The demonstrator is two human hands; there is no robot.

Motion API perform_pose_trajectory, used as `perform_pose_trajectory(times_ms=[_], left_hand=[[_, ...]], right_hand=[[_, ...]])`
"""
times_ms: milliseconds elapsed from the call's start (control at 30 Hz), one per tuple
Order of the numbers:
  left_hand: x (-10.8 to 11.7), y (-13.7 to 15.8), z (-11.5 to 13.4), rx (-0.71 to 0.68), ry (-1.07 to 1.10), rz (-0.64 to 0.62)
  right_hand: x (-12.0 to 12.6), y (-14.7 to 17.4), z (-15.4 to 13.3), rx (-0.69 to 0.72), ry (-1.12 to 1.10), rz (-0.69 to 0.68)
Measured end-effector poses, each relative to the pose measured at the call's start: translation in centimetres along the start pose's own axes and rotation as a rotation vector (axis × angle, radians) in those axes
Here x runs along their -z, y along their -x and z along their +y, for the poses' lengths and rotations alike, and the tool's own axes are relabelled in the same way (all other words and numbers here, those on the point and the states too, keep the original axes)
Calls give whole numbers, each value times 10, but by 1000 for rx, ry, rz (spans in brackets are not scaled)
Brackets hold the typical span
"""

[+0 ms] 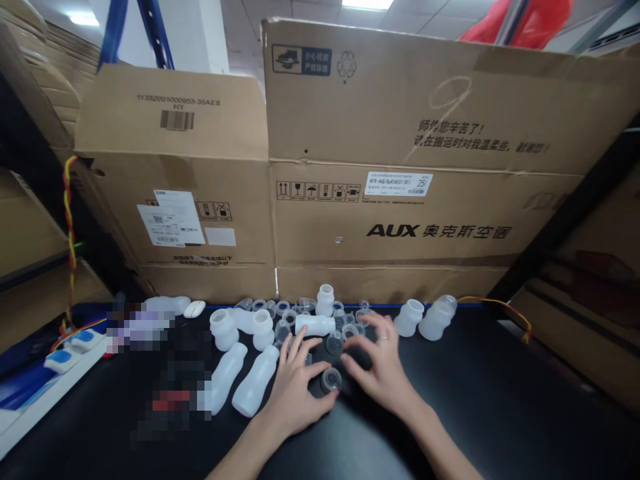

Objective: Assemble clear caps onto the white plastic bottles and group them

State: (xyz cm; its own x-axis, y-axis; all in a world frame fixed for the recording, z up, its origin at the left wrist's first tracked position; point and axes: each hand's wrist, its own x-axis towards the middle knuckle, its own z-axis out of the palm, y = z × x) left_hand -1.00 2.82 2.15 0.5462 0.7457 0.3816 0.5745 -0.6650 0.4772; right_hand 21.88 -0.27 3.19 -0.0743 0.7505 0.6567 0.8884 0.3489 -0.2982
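My left hand (299, 393) has its thumb and index finger at the edges of a small clear round cap (331, 379), while its other fingers stretch forward. My right hand (381, 367) is apart from it, fingers spread and curved, holding nothing I can see. Below its fingertips lie a clear cup-shaped part (335, 343) and several clear rings and caps (350, 331). A white bottle (315, 325) lies on its side beyond my left fingers, and a short wide-necked white bottle (325, 301) stands behind it.
Two white bottles (256, 381) (227, 378) lie to the left, with wide-necked ones (224, 329) (263, 330) standing behind. Two more (409, 317) (438, 318) are at the right. Cardboard (320, 227) walls the back of the black table (480, 400). A power strip (63, 360) runs along the left.
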Motion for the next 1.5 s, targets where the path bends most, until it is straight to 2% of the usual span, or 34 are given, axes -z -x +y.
perform_pose_trajectory(times_ms=[100,133,167,233,333,400,500,600,700,767,800,900,1000,1067,1133,1267,1500], left_hand=[[-1,1,-2,-2,-4,-6],[-1,2,-3,-7,1,1],[-1,2,-4,-15,7,14],[2,3,-7,-28,24,78],[11,2,-9,-65,46,246],[18,1,-9,-108,43,345],[28,1,-7,-160,17,405],[35,2,-5,-192,4,406],[40,3,-5,-191,17,398],[43,3,-7,-167,27,402],[44,3,-8,-157,26,407],[47,2,-10,-164,2,425],[52,3,-8,-190,4,431],[55,3,-5,-197,14,418],[57,4,-1,-199,14,372],[53,5,4,-170,43,268],[46,3,8,-112,98,221]], right_hand=[[15,-6,35,-198,386,413],[19,-5,48,-261,491,494],[23,-4,61,-300,566,532],[28,0,82,-330,637,520],[28,5,100,-339,630,465],[24,6,105,-354,608,477],[19,3,108,-396,543,520],[23,-2,100,-406,453,544],[32,-8,72,-357,365,647],[34,-9,44,-308,191,671],[32,-8,30,-279,40,626],[14,2,-10,-290,-381,300],[-9,16,-34,-198,-631,-4],[-19,23,-43,-166,-748,-140],[-24,27,-48,-168,-820,-193],[-25,26,-55,-167,-893,-197],[-29,23,-58,-195,-981,-220]])
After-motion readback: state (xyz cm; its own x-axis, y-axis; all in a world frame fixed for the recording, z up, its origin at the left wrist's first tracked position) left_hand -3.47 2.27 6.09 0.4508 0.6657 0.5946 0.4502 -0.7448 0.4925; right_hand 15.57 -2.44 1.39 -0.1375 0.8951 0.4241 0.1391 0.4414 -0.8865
